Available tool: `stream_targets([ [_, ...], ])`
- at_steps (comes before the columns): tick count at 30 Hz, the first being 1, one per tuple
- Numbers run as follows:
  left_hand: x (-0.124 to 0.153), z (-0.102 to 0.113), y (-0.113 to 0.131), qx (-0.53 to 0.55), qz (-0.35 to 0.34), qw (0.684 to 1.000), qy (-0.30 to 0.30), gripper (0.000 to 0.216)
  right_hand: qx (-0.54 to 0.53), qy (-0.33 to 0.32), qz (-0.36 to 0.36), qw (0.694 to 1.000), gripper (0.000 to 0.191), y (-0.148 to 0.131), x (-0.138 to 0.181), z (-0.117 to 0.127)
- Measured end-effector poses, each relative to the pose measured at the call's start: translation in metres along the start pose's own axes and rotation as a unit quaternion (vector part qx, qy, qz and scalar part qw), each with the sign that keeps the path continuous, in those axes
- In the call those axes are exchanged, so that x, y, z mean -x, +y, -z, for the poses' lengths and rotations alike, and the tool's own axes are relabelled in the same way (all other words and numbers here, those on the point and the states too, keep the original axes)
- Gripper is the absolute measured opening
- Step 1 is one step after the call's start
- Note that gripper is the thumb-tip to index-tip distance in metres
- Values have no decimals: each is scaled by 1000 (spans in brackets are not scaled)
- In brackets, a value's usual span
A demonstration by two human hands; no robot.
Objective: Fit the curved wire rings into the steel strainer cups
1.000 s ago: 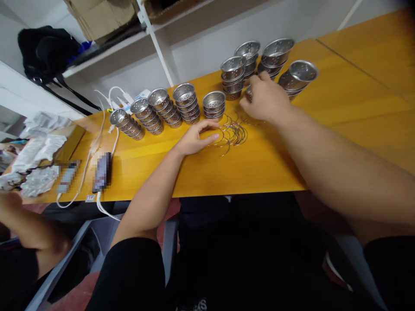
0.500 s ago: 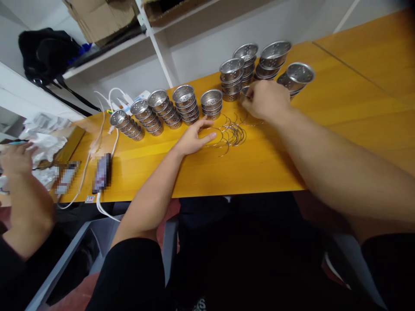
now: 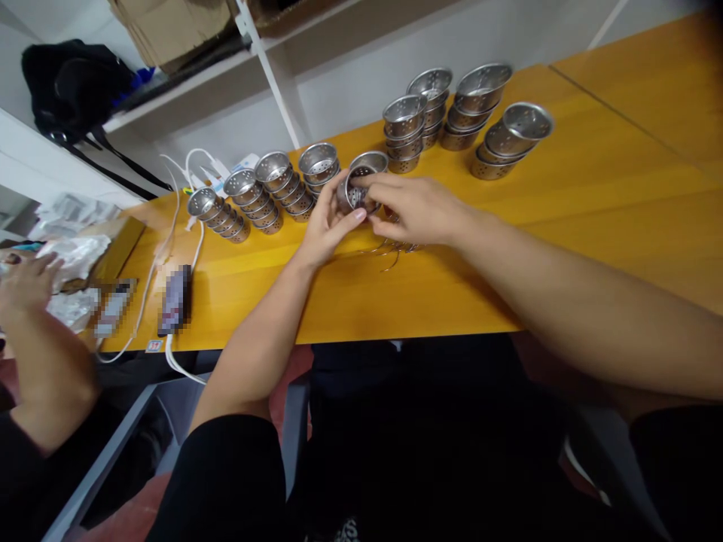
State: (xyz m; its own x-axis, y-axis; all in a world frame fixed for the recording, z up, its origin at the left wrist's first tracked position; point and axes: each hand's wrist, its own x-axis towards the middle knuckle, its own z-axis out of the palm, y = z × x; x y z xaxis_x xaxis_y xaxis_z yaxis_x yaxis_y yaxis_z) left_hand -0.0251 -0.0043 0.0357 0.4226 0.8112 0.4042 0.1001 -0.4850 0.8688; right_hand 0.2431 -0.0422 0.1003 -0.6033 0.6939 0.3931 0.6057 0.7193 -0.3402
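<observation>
A small perforated steel cup (image 3: pixel 357 188) is held tilted between both my hands above the yellow wooden table (image 3: pixel 593 188). My left hand (image 3: pixel 327 226) wraps its fingers round the cup from the left. My right hand (image 3: pixel 415 209) pinches it from the right. Just under my right hand lies a pile of thin wire rings (image 3: pixel 395 248). Leaning rows of the same steel cups (image 3: pixel 254 197) stand behind my left hand.
More stacks of steel cups (image 3: pixel 452 113) stand at the back right. White cables (image 3: pixel 181 226) and a dark adapter (image 3: pixel 174 301) lie at the left. Another person's hand (image 3: pixel 25 282) rests on crumpled plastic bags (image 3: pixel 73 252) at the far left. A white shelf frame (image 3: pixel 271 68) rises behind.
My right hand came back left from the far stacks carrying a cup. My left hand rose off the wire rings and closed round that cup.
</observation>
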Motion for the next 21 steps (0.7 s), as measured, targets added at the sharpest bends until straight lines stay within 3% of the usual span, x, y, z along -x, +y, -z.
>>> stream_targets([
  [5,0,1,11,96,50,994,9,82,-19,4,-9,1000,58,2,1,-1],
  [11,-2,1,1,66,78,995,20,87,-52,-1,32,998,42,9,2,-5],
  [15,-3,-1,-3,46,47,998,19,93,-68,-4,44,997,41,9,2,-6],
  [21,-5,6,-1,12,57,996,67,87,-60,21,-12,998,50,3,3,6],
])
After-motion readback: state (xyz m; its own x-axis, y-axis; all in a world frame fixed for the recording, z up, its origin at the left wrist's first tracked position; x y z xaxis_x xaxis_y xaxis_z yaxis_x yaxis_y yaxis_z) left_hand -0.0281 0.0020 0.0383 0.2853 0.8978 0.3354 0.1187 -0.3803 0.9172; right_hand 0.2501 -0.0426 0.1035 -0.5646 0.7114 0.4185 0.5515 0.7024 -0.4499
